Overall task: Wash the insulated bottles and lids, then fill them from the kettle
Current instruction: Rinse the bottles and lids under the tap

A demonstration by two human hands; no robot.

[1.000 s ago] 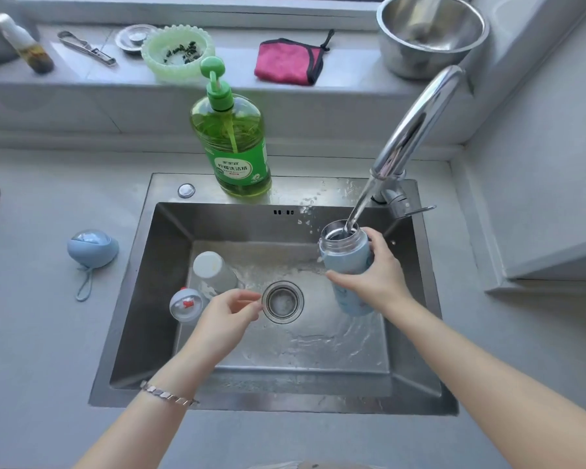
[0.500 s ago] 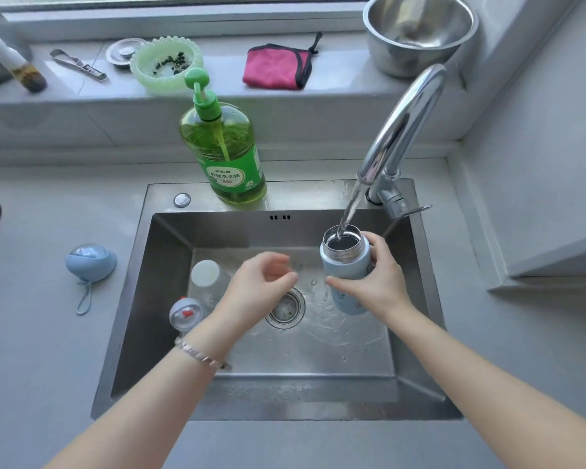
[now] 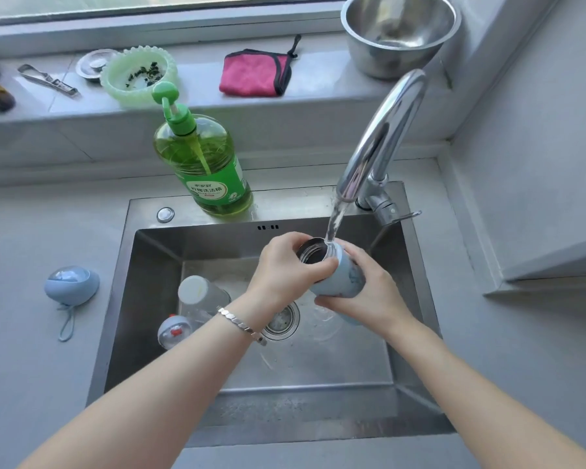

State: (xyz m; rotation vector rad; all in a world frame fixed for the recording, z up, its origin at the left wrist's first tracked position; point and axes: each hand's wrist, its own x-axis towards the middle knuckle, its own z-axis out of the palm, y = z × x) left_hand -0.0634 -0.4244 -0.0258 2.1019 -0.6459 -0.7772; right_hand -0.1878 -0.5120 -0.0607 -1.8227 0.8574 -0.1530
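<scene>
Two-handed now on the blue bottle (image 3: pixel 340 277), held in the air over the sink (image 3: pixel 142 299), roughly above the drain (image 3: pixel 281 321). The left grip (image 3: pixel 285 270), loose over the drain half a second back and holding nothing, now clenched round the bottle's neck, thumb lying across the blue wall just below the steel mouth. The right grip (image 3: pixel 369 296) wrapped round the lower body and base, as before. Upright under the faucet (image 3: pixel 383 130) a moment ago; now tipped, open mouth leaning toward the left grip, with the water stream (image 3: pixel 335 221) striking the far edge of the rim rather than dropping straight in. Hard to tell how much water inside; dark steel only.

Judging from that: taking-on of rinse water probably done, next a swirl or a pour-out into the sink, with the second grip added for control of a wet, slippery wall. Washing far from finished. In the sink's left half, the clear bottle (image 3: pixel 202 296) lying tilted, with the small lid (image 3: pixel 174 332) with a red part touching or just beside it, neither in hand. Apart on the counter (image 3: pixel 31 384), left of the sink, the blue lid (image 3: pixel 71 286) with its loop, apparently not yet washed. On the sink's back ledge, the green detergent bottle (image 3: pixel 207 170), untouched. Nothing to fill from in view, so filling some way off
</scene>
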